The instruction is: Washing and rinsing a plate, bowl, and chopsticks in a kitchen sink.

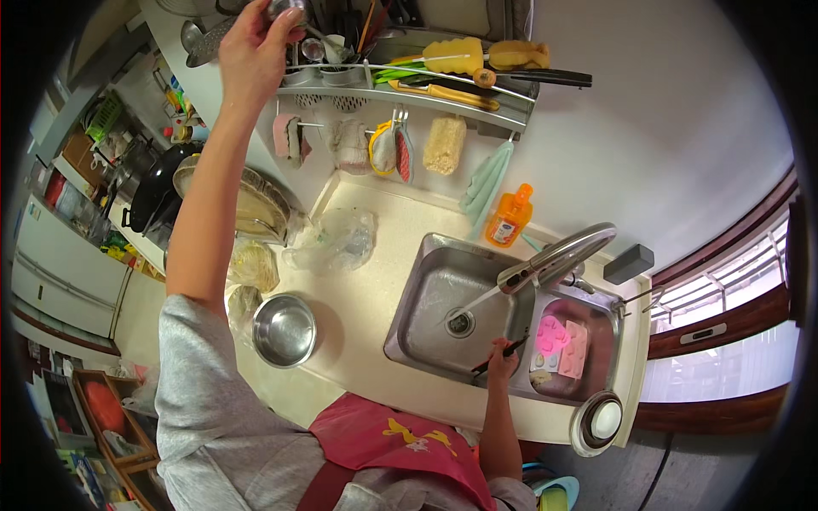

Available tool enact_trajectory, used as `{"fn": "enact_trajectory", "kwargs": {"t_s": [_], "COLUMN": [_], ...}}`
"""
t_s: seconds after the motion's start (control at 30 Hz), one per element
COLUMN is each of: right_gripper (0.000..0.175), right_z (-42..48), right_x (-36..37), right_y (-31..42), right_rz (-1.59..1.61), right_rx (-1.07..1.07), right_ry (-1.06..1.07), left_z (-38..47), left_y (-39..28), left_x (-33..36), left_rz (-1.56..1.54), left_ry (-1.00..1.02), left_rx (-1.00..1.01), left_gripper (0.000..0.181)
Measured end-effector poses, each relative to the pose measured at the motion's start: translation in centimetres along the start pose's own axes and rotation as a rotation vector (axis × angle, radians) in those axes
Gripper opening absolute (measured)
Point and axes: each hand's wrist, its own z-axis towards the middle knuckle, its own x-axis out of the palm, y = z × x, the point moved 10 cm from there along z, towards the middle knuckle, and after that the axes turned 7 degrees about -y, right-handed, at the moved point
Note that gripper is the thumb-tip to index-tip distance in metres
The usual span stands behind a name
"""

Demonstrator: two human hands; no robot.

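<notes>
My left hand is raised to the utensil rack, its fingers around a shiny metal utensil partly cut off by the top edge. Low over the sink's front edge, my right hand grips a slim black-handled utensil; its kind cannot be made out. Water runs from the pull-out faucet into the large steel basin. In the small basin to the right lie pink silicone molds.
A steel bowl stands on the counter near its front edge, with a clear plastic bag behind. An orange bottle stands behind the sink. A wall rack carries brushes and peelers; cloths and a loofah hang below.
</notes>
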Motion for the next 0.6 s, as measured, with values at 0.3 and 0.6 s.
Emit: {"fn": "enact_trajectory", "kwargs": {"t_s": [0.3, 0.6], "right_gripper": [0.024, 0.025], "right_z": [0.3, 2.3], "right_x": [2.3, 15.0], "right_y": [1.0, 2.5], "right_rz": [0.149, 0.559], "right_rx": [0.174, 0.777], "right_ry": [-0.047, 0.156], "left_z": [-2.5, -53.7], "left_y": [10.0, 12.5], "left_x": [4.7, 10.0], "left_rz": [0.653, 0.047], "left_ry": [0.108, 0.793], "left_rx": [0.120, -0.751], "left_gripper": [0.056, 0.054]}}
